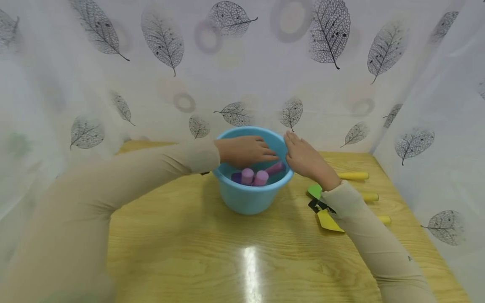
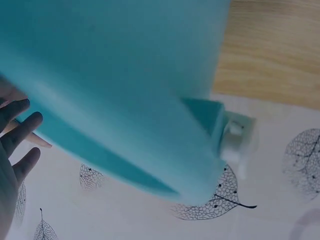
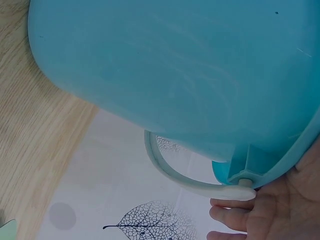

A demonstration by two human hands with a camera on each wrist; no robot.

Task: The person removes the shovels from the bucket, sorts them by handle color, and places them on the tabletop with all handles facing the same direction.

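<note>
A light blue bucket point(image 1: 251, 200) stands on the wooden table. My left hand point(image 1: 244, 151) is over the bucket's mouth, its fingers extended toward the right; its spread fingers also show in the left wrist view. My right hand point(image 1: 307, 160) rests at the right rim, fingers straight and pointing away; in the right wrist view it lies beside the white handle point(image 3: 190, 185). Inside the bucket are purple-pink handles point(image 1: 247, 176), one slanting handle point(image 1: 275, 168) and a darker purple piece point(image 1: 236, 177). Their lower ends are hidden.
Right of the bucket lie toy tools with yellow handles point(image 1: 354, 176), a green blade point(image 1: 314, 191) and a yellow blade point(image 1: 329, 221), partly hidden by my right forearm. A leaf-printed white curtain point(image 1: 242, 84) encloses the wooden table point(image 1: 182, 252) at the back and sides.
</note>
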